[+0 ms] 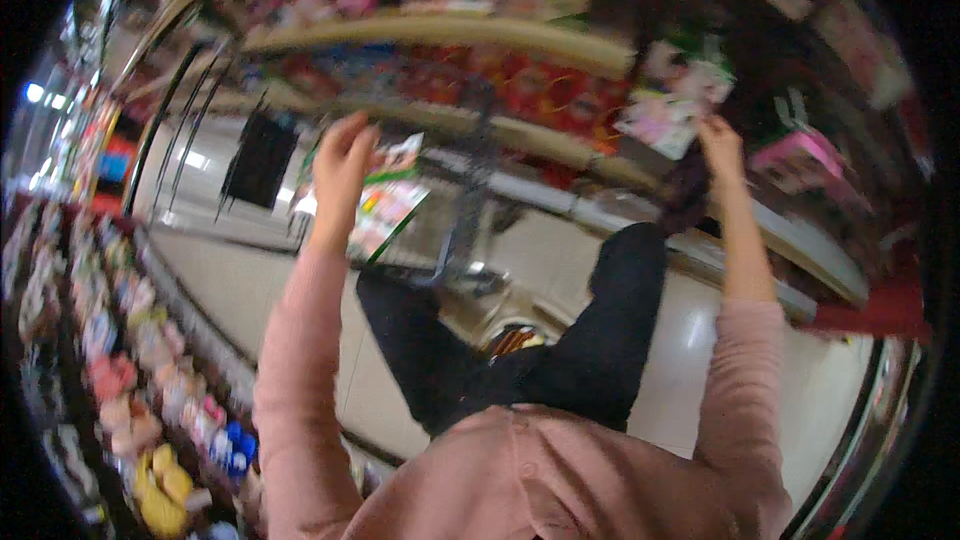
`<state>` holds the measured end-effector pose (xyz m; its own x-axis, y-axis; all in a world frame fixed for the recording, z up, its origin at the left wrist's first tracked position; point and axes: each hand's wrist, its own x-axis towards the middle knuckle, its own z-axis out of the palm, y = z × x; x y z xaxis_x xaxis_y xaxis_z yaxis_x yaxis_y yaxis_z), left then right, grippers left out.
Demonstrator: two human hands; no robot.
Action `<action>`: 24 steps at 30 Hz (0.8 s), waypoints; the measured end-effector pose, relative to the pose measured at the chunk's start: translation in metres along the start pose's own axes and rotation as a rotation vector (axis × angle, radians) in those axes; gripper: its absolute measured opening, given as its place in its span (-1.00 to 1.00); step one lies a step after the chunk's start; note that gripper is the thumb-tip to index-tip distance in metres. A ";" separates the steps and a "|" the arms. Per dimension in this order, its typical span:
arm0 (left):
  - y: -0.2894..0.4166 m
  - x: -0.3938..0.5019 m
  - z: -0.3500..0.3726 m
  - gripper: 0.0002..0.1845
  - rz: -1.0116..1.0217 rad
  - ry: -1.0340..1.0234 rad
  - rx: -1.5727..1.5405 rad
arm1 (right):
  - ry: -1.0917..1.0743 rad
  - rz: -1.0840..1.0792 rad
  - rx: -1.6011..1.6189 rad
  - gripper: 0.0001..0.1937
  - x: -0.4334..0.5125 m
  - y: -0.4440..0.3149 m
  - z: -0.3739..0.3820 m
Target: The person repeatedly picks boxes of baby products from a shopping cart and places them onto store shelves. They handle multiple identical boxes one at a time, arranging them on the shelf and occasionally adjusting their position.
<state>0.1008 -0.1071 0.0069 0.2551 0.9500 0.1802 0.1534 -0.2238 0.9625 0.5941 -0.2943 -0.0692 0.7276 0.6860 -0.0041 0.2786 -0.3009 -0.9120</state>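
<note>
My left hand [343, 172] is raised in front of me with its fingers bent close together. Just behind it are printed packages [390, 216] with green edges; blur hides whether the fingers grip one. Over at the shelves, the fingertips of my right hand [721, 146] pinch the edge of a white-and-pink printed package [660, 124]. A second pale package [688, 73] hangs right above that one. Beneath my right hand is a dark, soft-looking item [684, 191], too blurred to name.
Shelves with pale front edges [450, 31] curve across the front, holding red packages [540, 86]. A pink box [802, 157] is at the right. Rows of colourful slippers [161, 491] line the left. A dark grey post [469, 187] rises before my knees from the tiled floor [686, 360].
</note>
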 end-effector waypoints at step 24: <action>-0.336 0.119 -0.019 -0.73 -1.098 0.485 -0.560 | -0.478 0.672 0.985 -0.58 -0.146 0.008 0.151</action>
<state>0.0612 0.0857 -0.2914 -0.1305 0.5860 -0.7997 -0.3819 0.7147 0.5860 0.3956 -0.2971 -0.1373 0.1908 0.8210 -0.5381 -0.7810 -0.2051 -0.5899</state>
